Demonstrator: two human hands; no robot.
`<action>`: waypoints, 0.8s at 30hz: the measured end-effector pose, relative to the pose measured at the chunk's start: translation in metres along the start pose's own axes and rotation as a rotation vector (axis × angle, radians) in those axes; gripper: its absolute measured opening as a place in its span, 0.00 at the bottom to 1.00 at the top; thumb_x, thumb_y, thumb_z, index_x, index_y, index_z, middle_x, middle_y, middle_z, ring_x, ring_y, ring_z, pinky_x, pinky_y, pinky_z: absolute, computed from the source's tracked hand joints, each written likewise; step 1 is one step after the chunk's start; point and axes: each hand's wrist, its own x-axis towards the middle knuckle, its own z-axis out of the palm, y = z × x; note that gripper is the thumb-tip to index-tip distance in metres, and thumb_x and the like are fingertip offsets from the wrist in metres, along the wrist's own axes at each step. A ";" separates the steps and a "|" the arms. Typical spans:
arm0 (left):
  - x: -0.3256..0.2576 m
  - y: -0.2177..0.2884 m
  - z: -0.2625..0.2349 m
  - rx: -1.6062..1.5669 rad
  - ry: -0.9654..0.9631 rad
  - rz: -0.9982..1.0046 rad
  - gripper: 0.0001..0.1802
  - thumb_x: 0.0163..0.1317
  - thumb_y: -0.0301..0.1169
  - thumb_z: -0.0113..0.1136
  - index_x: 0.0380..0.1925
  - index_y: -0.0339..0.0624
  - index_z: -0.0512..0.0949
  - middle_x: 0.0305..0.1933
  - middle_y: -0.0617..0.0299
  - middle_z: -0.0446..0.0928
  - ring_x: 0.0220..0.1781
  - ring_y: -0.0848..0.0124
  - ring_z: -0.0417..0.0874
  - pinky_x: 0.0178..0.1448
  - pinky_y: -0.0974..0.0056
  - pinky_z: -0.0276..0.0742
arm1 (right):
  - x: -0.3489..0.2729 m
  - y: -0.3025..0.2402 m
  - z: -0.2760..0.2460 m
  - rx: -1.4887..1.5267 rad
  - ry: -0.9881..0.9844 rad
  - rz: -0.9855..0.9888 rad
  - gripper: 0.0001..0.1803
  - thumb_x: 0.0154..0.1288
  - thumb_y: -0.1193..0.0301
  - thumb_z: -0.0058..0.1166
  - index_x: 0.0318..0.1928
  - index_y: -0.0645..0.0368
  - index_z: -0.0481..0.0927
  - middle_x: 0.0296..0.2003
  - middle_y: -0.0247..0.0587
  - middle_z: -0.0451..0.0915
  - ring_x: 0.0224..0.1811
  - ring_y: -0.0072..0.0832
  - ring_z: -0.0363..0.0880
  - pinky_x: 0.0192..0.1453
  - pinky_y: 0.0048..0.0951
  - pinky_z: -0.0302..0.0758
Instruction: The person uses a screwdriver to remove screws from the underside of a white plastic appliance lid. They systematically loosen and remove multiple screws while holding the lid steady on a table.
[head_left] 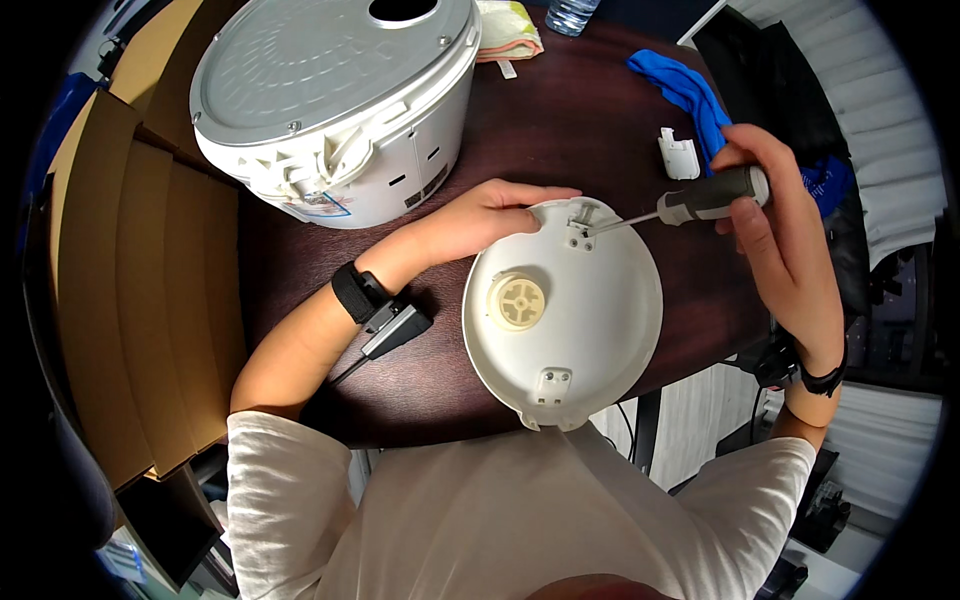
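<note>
**Screwdriver at the lid hinge**

We pin the white round lid [563, 310] at bench [560, 120] centre with our left hand [490, 215] flat on its 11 o'clock rim. Our right hand [775, 215] grips the screwdriver [690, 203], tip at the 12 o'clock hinge bracket [582, 222]. We judge that a tilted tip could slip out and gouge the plastic or jab the left fingers close by.

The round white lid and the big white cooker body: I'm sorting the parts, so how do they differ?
The lid is a shallow dish lying near the person; the cooker body is a tall drum farther back, upside down. The lid has a cream hub in its middle; the body shows a grey base plate. The left hand steadies the lid while the screwdriver in the right hand meets it; the body is untouched. Both are white plastic.
</note>
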 end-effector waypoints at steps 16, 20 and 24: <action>0.001 -0.002 -0.001 -0.008 0.005 -0.021 0.28 0.57 0.21 0.44 0.62 0.38 0.67 0.56 0.59 0.75 0.55 0.74 0.76 0.61 0.70 0.68 | 0.020 0.004 0.004 -0.084 -0.111 -0.227 0.20 0.65 0.80 0.38 0.58 0.59 0.66 0.49 0.37 0.69 0.37 0.17 0.69 0.40 0.17 0.67; 0.000 0.001 0.000 -0.019 0.009 -0.017 0.28 0.57 0.21 0.43 0.61 0.38 0.68 0.56 0.59 0.75 0.55 0.74 0.76 0.61 0.70 0.68 | 0.020 0.007 0.007 -0.016 -0.096 -0.191 0.15 0.66 0.78 0.41 0.53 0.60 0.67 0.45 0.38 0.71 0.36 0.19 0.71 0.38 0.18 0.69; 0.001 0.000 0.000 -0.002 0.006 -0.012 0.28 0.57 0.21 0.43 0.61 0.37 0.68 0.56 0.59 0.75 0.55 0.74 0.76 0.61 0.70 0.68 | 0.018 0.001 0.011 0.015 0.007 -0.041 0.12 0.65 0.75 0.51 0.48 0.60 0.70 0.36 0.39 0.74 0.31 0.21 0.74 0.33 0.19 0.71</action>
